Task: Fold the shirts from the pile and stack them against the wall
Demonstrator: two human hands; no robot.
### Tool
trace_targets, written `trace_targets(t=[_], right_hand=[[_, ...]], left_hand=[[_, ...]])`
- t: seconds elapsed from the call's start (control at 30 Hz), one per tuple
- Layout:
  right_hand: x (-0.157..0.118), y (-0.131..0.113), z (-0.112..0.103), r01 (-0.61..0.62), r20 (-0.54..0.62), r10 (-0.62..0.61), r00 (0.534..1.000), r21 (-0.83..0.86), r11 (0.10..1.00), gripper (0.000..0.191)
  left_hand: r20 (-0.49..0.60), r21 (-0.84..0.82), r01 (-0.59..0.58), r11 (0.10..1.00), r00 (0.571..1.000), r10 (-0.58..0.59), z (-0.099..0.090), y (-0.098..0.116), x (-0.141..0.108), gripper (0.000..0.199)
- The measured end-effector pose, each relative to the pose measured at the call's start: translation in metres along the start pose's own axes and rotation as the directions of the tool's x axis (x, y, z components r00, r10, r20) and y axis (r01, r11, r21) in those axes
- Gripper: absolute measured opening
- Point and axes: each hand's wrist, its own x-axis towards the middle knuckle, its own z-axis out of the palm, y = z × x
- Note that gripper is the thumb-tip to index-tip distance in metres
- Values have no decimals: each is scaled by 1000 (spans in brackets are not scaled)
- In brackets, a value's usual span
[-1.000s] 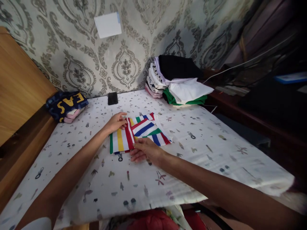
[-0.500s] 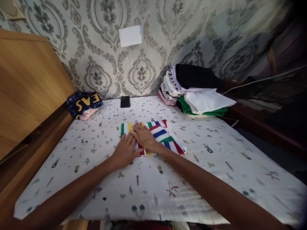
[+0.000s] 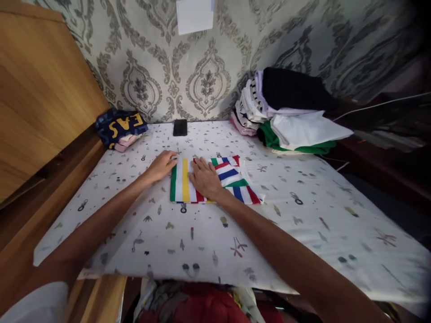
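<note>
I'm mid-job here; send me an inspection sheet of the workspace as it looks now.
Surface: white printed cover, slightly rumpled at right.
Job's things: striped cloth, folded, lying on the cover.
Clutter: dark flat object near the wall; navy cloth with yellow letters on pink cloth, left; stacked clothes, right, black uppermost.
Hands: right hand flat on the striped cloth; left hand at its left edge, grip unclear.
Cables: thin white cable, right, ends unclear.
Surroundings: patterned wall with white sheet; wooden panel, left; far right too dark to read.
</note>
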Motion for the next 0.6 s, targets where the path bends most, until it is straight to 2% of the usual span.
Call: trace_targets(t=[0.07, 0.17, 0.33, 0.43, 0.53, 0.6], right_hand=[[-1, -1, -1, -4, 7, 4, 1000, -7, 1000, 55], [-2, -2, -2, -2, -5, 2, 1000, -3, 1000, 56], [-2, -2, -3, -1, -1, 1, 1000, 1, 1000, 57], [-1, -1, -1, -2, -2, 2, 1000, 7, 1000, 57], [-2, -1, 0, 11, -25, -11, 1000, -4, 1000, 56], [-2, -1, 1, 18, -31, -18, 999, -12, 1000, 57]], left_hand=[[6, 39, 37, 999, 999, -37, 2, -8, 19, 17], [32, 5, 10, 1000, 999, -10, 9, -12, 32, 5], [-56, -255, -40, 966, 998, 26, 18, -13, 29, 11], [-34, -408, -57, 911, 998, 47, 23, -17, 28, 15], [-17, -453, -67, 889, 998, 66, 25, -24, 31, 19], [-33, -396, -85, 914, 996, 78, 25, -27, 32, 17]])
